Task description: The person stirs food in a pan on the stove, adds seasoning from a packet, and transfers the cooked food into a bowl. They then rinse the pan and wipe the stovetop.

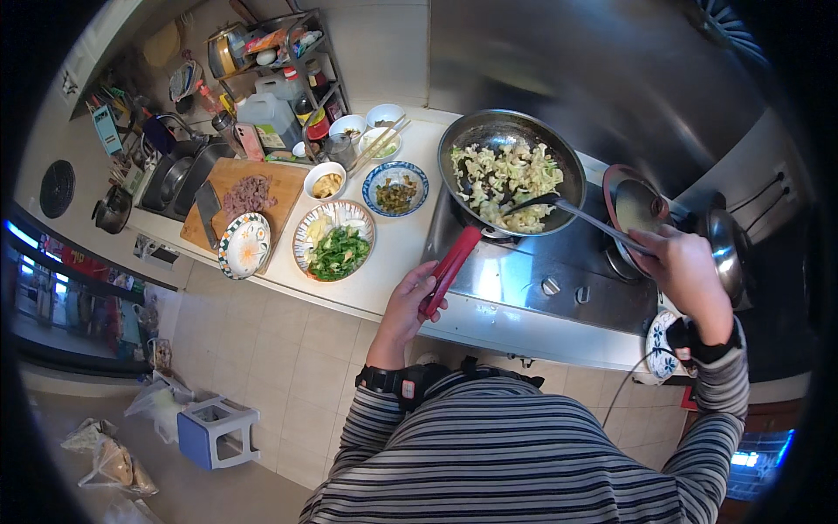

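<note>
My left hand point(407, 304) grips the red handle point(458, 262) of a wok point(571, 147) that sits on the stove. Cut cauliflower florets point(524, 171) are spread over the wok's bottom and lower right side, some lightly browned. My right hand point(691, 270) holds the long handle of a cooking spatula point(599, 226). The spatula's dark blade rests among the florets near the wok's front rim. Just beyond my right hand stands a pot with a glass lid point(632, 196).
Left of the stove are a plate of chopped greens point(337, 252), a blue-patterned bowl point(395, 188) and several small bowls. A cleaver point(208, 213) and diced meat point(249, 194) lie on a wooden cutting board point(280, 190). Stove knobs point(550, 285) face me. A stool point(219, 432) stands behind left.
</note>
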`<state>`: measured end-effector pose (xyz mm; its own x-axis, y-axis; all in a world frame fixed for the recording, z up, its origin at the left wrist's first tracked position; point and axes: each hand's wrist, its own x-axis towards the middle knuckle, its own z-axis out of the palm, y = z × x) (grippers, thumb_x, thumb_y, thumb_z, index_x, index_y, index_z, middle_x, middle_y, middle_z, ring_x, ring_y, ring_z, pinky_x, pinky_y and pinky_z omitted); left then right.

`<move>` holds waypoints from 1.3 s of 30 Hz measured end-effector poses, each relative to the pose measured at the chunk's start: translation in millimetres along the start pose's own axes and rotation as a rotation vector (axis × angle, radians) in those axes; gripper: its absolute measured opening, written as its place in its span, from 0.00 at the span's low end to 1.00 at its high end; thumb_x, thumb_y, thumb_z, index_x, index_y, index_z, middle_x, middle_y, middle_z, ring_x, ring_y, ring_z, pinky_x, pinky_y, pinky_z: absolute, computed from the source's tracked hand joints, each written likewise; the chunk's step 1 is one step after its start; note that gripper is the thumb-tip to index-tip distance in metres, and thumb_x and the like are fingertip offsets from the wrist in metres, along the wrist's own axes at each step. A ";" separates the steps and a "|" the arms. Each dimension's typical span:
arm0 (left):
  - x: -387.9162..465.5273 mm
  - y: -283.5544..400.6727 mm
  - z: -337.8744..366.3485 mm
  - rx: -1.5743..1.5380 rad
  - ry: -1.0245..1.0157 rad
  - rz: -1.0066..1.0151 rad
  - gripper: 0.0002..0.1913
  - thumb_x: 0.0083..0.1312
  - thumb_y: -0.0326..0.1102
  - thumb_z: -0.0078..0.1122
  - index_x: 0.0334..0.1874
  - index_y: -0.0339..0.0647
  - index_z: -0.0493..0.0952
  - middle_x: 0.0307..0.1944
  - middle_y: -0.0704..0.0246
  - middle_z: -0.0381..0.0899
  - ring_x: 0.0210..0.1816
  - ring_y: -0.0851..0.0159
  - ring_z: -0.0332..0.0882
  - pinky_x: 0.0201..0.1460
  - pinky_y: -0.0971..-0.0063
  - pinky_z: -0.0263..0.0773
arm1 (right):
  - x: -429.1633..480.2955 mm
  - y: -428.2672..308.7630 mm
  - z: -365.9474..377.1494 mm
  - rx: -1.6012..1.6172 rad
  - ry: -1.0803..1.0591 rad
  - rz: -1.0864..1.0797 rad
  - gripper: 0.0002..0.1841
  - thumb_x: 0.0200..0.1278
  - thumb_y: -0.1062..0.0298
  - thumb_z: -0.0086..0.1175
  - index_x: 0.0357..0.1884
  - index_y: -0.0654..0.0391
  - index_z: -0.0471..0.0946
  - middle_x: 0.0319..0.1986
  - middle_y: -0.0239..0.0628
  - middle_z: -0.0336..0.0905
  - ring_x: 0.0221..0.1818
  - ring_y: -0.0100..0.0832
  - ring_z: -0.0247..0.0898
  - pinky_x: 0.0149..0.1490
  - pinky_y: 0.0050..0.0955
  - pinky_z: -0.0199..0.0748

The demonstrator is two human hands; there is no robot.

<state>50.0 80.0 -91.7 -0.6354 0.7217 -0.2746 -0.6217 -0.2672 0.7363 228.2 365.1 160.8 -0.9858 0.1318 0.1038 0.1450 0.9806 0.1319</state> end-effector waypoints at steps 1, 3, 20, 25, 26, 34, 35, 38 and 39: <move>-0.3 0.4 0.3 0.002 -0.004 0.000 0.22 0.69 0.38 0.47 0.63 0.39 0.61 0.50 0.55 0.75 0.28 0.68 0.76 0.21 0.83 0.69 | 1.2 -1.5 -5.9 -0.066 -0.099 0.052 0.17 0.50 0.70 0.58 0.45 0.51 0.79 0.27 0.45 0.76 0.28 0.45 0.75 0.34 0.37 0.72; 0.2 1.8 0.8 -0.015 -0.018 -0.002 0.22 0.69 0.37 0.47 0.63 0.39 0.61 0.50 0.54 0.75 0.28 0.68 0.76 0.21 0.83 0.69 | 10.5 -2.6 -0.6 -0.109 -0.132 0.023 0.15 0.50 0.68 0.57 0.44 0.50 0.80 0.24 0.45 0.75 0.29 0.45 0.75 0.36 0.38 0.73; 0.2 2.2 -1.5 0.009 -0.022 -0.001 0.22 0.70 0.37 0.45 0.64 0.40 0.60 0.51 0.54 0.75 0.28 0.69 0.76 0.21 0.83 0.69 | 44.2 30.1 78.0 -0.131 0.010 -0.017 0.17 0.54 0.67 0.53 0.49 0.48 0.77 0.25 0.43 0.77 0.27 0.43 0.76 0.33 0.39 0.73; 1.6 2.3 -2.6 0.022 -0.039 0.001 0.23 0.69 0.38 0.47 0.64 0.38 0.59 0.49 0.55 0.76 0.28 0.69 0.76 0.21 0.83 0.70 | 2.3 40.2 -9.5 -0.059 0.013 -0.021 0.15 0.44 0.70 0.58 0.39 0.53 0.82 0.22 0.43 0.76 0.26 0.45 0.74 0.33 0.39 0.72; 1.3 1.7 -2.5 0.027 -0.028 0.003 0.24 0.69 0.38 0.47 0.64 0.38 0.59 0.49 0.56 0.76 0.28 0.70 0.76 0.21 0.83 0.71 | 6.1 40.5 -11.0 -0.170 -0.073 -0.003 0.14 0.45 0.69 0.58 0.38 0.53 0.82 0.21 0.42 0.76 0.26 0.45 0.74 0.33 0.38 0.72; 3.1 0.6 -4.4 0.037 -0.025 -0.008 0.23 0.69 0.39 0.48 0.63 0.40 0.61 0.48 0.58 0.77 0.27 0.70 0.76 0.21 0.83 0.71 | 117.1 59.7 67.9 -0.234 -0.208 0.240 0.15 0.52 0.64 0.53 0.43 0.46 0.81 0.34 0.43 0.80 0.40 0.44 0.76 0.44 0.39 0.74; 3.3 0.5 -4.6 0.048 -0.042 0.004 0.22 0.69 0.38 0.47 0.63 0.39 0.61 0.48 0.58 0.77 0.28 0.70 0.76 0.21 0.82 0.71 | 124.9 63.8 59.8 -0.179 -0.216 0.277 0.16 0.52 0.63 0.53 0.44 0.45 0.81 0.35 0.42 0.80 0.41 0.44 0.76 0.45 0.39 0.74; 2.5 -1.5 -5.7 0.028 -0.057 0.036 0.22 0.69 0.38 0.47 0.63 0.39 0.61 0.48 0.57 0.76 0.28 0.69 0.76 0.21 0.82 0.71 | 157.8 76.7 29.8 -0.031 -0.223 0.254 0.13 0.52 0.65 0.50 0.34 0.58 0.83 0.33 0.47 0.80 0.40 0.44 0.77 0.43 0.39 0.75; 2.1 -2.2 -5.5 0.037 -0.055 0.048 0.22 0.69 0.37 0.47 0.63 0.39 0.61 0.48 0.55 0.76 0.28 0.69 0.76 0.22 0.82 0.71 | 174.9 80.1 23.8 -0.007 -0.395 0.328 0.13 0.53 0.65 0.50 0.33 0.60 0.82 0.32 0.49 0.80 0.38 0.45 0.78 0.41 0.40 0.74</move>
<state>47.5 78.6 -97.3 -0.6373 0.7428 -0.2053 -0.5731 -0.2787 0.7706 65.5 470.2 166.1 -0.8448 0.4787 -0.2389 0.4515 0.8775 0.1616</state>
